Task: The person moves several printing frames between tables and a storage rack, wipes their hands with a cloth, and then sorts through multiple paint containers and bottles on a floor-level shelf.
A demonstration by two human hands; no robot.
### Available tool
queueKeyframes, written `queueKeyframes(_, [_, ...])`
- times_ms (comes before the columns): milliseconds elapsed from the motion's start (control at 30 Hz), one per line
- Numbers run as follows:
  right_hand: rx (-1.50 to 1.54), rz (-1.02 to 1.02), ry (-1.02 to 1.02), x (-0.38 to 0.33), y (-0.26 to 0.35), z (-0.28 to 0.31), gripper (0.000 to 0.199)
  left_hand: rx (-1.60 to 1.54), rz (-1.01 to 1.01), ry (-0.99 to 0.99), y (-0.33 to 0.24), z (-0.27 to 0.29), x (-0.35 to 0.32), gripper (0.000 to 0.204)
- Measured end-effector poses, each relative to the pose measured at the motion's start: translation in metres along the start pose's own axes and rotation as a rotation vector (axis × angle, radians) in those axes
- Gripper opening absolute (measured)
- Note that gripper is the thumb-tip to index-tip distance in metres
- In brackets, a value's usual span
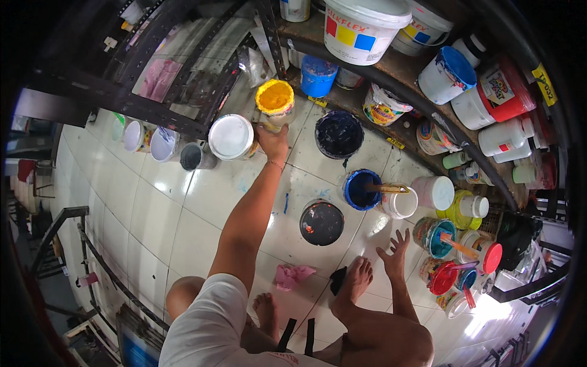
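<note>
A: Where is the left hand [273, 143]?

B: At the end of the outstretched left arm, against the lower side of the yellow paint container [274, 96]. Its grasp is partly hidden; whether it is clamped on the container cannot be told.

A: Where does that container lie in the layout?

B: Upper centre, just to the right of a white-lidded tub [231, 137] and near the foot of the shelf [468, 147]. It is open-topped, its rim coated with thick yellow paint. Whether its base touches the tiled floor [226, 189] is not clear.

A: And the right hand [396, 253]?

B: Empty, the fingers spread well apart. It is nearest to the teal paint tub [433, 237], in which an orange-handled brush [460, 246] leans.

A: What occupies the space between the hands?

B: A bucket of near-black paint [339, 134]; below it, a blue paint bucket [356, 197] with a brush [391, 188] resting across its rim; and a round dark container [321, 222] to the lower left of that.

A: The remaining items?

B: A crumpled pink cloth [295, 277] lies on the tiles between the bare feet. At left, a grey pot [192, 156] stands beside the white-lidded tub.
</note>
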State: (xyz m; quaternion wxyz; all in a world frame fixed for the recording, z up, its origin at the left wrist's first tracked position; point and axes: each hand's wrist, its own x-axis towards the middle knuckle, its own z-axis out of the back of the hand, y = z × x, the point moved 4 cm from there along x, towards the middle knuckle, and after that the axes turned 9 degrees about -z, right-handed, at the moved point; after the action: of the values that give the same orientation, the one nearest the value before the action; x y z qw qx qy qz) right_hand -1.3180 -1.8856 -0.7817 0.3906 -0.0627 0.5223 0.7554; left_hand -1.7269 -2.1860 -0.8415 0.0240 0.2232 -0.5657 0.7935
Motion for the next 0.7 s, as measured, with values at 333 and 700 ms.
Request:
queueKeyframes(333, [-0.146,-0.013,-0.024,-0.038,-0.003,0.038,0.114,0.113,-0.023,-0.123,-0.002,-0.010,0.023,0.090])
queueKeyframes(700, [-0.097,0.026,-0.158,-0.065,0.033,0.077,0.114,-0.377,0.253,-0.021,-0.037,0.012,-0.004,0.073])
